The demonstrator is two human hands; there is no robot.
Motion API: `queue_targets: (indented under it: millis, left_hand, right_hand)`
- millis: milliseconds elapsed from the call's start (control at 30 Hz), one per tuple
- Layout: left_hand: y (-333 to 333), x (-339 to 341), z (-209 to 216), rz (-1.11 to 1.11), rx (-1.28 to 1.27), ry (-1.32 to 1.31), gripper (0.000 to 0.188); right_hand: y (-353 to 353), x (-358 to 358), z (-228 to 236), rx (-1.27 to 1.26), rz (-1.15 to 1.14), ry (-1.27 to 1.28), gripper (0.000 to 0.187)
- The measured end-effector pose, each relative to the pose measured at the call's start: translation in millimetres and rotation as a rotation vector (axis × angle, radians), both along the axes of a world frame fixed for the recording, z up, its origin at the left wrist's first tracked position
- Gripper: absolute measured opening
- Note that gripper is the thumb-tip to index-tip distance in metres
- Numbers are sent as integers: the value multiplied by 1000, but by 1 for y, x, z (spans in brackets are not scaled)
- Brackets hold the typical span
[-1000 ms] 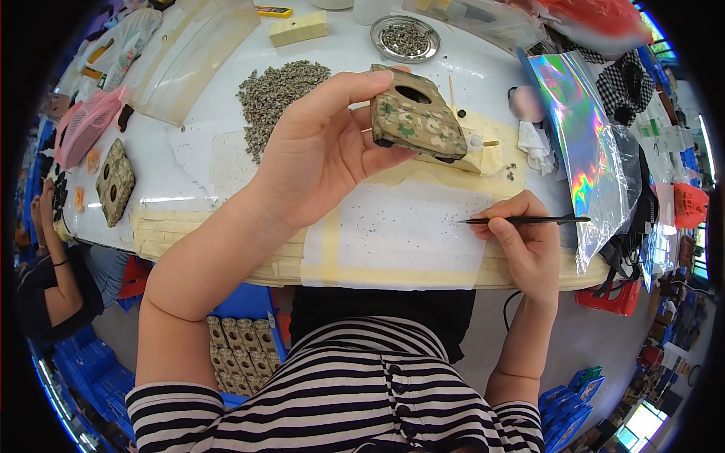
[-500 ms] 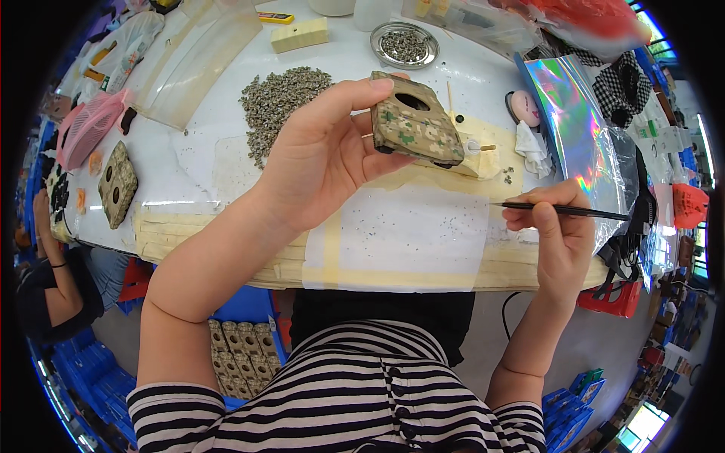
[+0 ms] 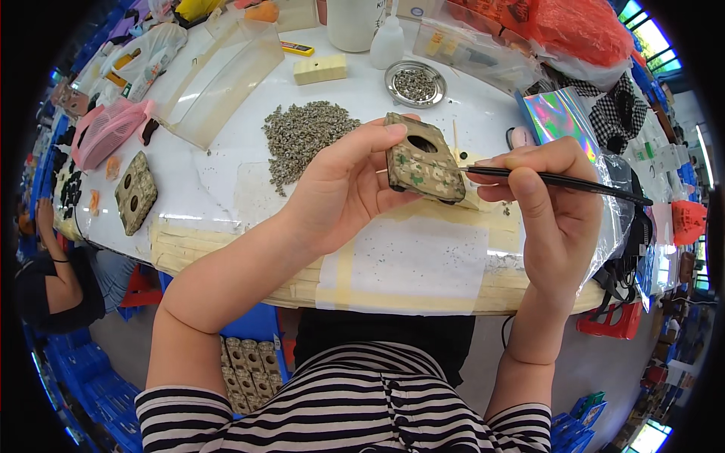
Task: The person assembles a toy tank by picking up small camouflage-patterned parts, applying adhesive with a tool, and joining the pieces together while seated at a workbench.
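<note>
My left hand (image 3: pixel 343 177) is closed round the left edge of a camouflage-patterned casing (image 3: pixel 424 167), which has a round hole near its far end. The casing is held tilted above the table. Between the thumb and fingers of my right hand (image 3: pixel 555 200) is a pair of thin black tweezers (image 3: pixel 559 180). Their light-coloured tip reaches the casing's right edge; whether it touches cannot be made out. Left of my left hand lies a heap of small grey metal parts (image 3: pixel 306 140). Another camouflage casing (image 3: pixel 137 193), with two round holes, lies at the table's left.
A round metal dish (image 3: pixel 415 84) of small parts stands at the back, near a white squeeze bottle (image 3: pixel 387 44). White paper (image 3: pixel 400 264) with scattered specks covers the front edge. A blue crate (image 3: pixel 260 321) of camouflage casings sits below. At far left is another person's arm (image 3: pixel 57 249).
My right hand has moved up and left, bringing the tweezers from over the paper to the casing's right edge. The whole view has shifted slightly; my left hand still holds the casing.
</note>
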State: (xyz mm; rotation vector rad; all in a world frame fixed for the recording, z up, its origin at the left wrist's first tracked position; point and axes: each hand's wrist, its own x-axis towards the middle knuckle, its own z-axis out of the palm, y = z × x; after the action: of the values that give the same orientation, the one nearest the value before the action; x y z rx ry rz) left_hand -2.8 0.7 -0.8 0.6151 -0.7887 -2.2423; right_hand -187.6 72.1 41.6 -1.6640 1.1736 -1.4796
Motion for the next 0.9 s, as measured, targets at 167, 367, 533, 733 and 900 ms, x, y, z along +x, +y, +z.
queue_targets:
  millis: [167, 367, 533, 733, 900]
  left_hand:
    - [0, 0, -1, 6, 11, 13, 47]
    - [0, 0, 3, -9, 27, 32, 26]
    - [0, 0, 3, 1, 33, 33, 26]
    - [1, -1, 3, 8, 33, 37, 26]
    - [0, -1, 2, 8, 38, 38, 26]
  right_hand:
    - [1, 2, -2, 57, 21, -124, 7]
    - [0, 2, -3, 53, 20, -94, 7]
    - [0, 3, -3, 50, 15, -65, 7]
    - [0, 2, -2, 21, 20, 26, 7]
    - [0, 3, -3, 35, 12, 1, 7]
